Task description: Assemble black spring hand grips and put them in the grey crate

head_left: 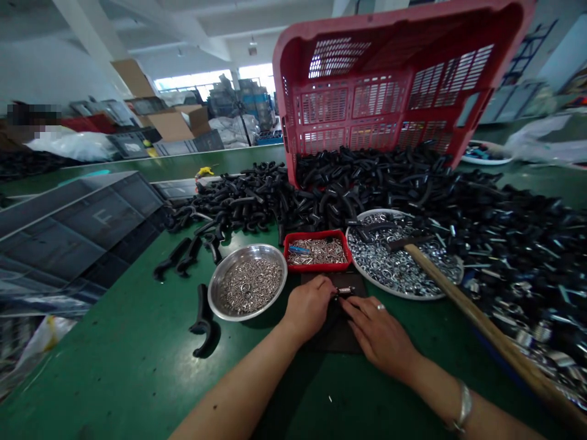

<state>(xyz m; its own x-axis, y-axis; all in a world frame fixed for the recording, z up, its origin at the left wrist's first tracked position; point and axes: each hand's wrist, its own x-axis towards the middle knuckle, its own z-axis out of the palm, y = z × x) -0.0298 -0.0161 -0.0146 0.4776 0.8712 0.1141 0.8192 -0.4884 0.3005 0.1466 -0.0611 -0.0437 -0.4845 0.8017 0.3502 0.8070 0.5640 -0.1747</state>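
Note:
My left hand [308, 305] and my right hand [378, 330] meet over a dark mat [337, 330] on the green table. Together they pinch a small metal spring-like part [345, 290] between the fingertips. The left fingers are curled closed on it; the right fingers reach in from the right and touch its end. Just beyond the hands stands a red tray [317, 250] of small metal pins. To its left is a round steel bowl [247, 282] of small metal rings, to its right a round dish [403, 256] of washers.
A big heap of black curved handles [348, 183] spills from a tipped red crate [389, 85]. A wooden handle [481, 324] slants across the right. Loose black handles [202, 315] lie at the left, beside dark bins [77, 226].

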